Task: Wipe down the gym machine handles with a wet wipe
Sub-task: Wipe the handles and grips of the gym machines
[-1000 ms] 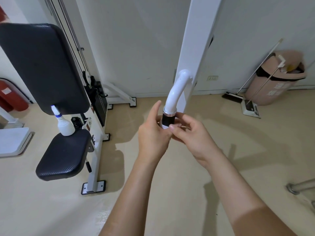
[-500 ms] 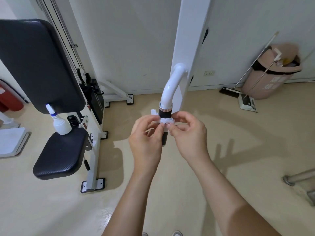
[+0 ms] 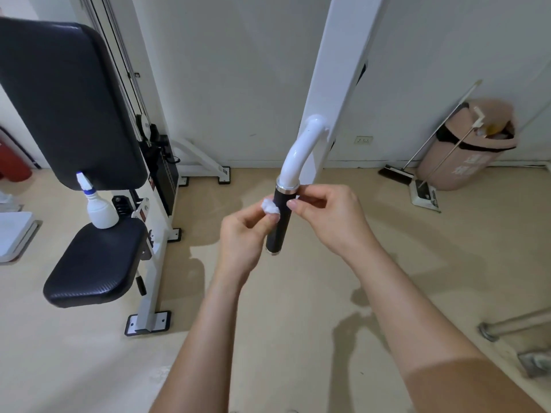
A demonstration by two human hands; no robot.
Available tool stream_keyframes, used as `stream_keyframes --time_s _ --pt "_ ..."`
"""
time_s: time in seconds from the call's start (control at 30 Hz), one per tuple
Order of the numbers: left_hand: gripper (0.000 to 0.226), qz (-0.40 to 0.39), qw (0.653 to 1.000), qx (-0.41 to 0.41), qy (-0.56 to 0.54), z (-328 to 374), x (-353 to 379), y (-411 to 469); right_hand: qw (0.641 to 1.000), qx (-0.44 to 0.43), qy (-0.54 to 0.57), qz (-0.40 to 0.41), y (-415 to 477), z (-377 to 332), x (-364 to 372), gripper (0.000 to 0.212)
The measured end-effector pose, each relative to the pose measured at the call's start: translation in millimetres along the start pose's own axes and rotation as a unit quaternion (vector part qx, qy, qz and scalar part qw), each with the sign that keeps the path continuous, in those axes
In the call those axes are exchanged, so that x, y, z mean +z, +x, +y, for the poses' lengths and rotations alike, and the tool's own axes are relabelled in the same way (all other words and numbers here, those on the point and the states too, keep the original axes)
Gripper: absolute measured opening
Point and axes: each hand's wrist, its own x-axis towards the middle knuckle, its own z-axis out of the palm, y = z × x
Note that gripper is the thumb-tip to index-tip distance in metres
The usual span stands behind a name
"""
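Observation:
A black handle grip (image 3: 281, 222) hangs from a curved white tube (image 3: 301, 147) fixed to a white machine post (image 3: 343, 70). My left hand (image 3: 244, 234) pinches a small bunched white wet wipe (image 3: 269, 207) and holds it against the left side of the grip. On the right of the handle, my right hand (image 3: 325, 219) has its fingers curled. Its thumb tip touches the front of the grip just below the chrome ring, and its forefinger reaches behind it.
A white spray bottle (image 3: 100, 210) stands on the black seat (image 3: 95, 260) of the machine at left, under a black backrest (image 3: 65, 99). A pink bin (image 3: 474, 144) and a broom with dustpan (image 3: 417, 186) stand by the right wall. A metal bar (image 3: 512, 326) lies low at right.
Both hands held the wipe together in front of the grip. Now my left hand alone has it, bunched at the grip's left side, and my right hand has shifted to the grip's right side.

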Motion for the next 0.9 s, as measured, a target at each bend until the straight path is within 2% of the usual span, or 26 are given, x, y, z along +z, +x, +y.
stream_keyframes --time_s 0.03,0.1,0.2,0.27,0.43,0.6,0.67,0.83,0.9 --pt "0.027 -0.025 1.0 -0.009 -0.012 2.0 -9.3 6.0 1.0 -0.001 0.0 -0.003 0.4 -0.8 -0.2 0.014" --pt "0.024 -0.019 0.999 0.018 0.024 3.3 -15.3 10.6 1.0 -0.002 0.0 -0.003 1.8 -1.6 0.8 0.013" --pt "0.033 0.088 0.971 0.116 0.192 -5.2 6.0 -7.6 1.0 0.002 0.007 0.007 4.3 -1.8 3.1 0.013" --pt "0.044 0.132 0.95 0.139 0.248 -13.7 26.4 -21.7 1.0 0.0 0.015 0.011 4.7 -1.2 4.2 0.013" --pt "0.05 0.158 0.951 0.147 0.22 -28.4 54.0 -37.4 1.0 -0.006 0.018 -0.004 5.8 -0.5 0.4 0.014" --pt "0.041 0.22 0.964 0.087 0.119 -23.3 42.9 -25.4 0.999 -0.011 0.03 -0.018 6.8 2.7 -3.5 0.014" --pt "0.04 0.21 0.966 0.077 0.127 -21.0 35.3 -19.6 0.999 -0.014 0.039 -0.02 6.8 4.1 -1.8 0.014" --pt "0.035 0.091 0.993 0.028 0.071 -6.5 14.4 -10.3 0.998 -0.01 0.064 -0.027 7.2 6.7 1.8 0.018" --pt "0.03 0.09 0.992 0.021 0.088 -3.4 7.2 -7.4 0.997 -0.007 0.075 -0.027 7.4 6.8 4.1 0.02"
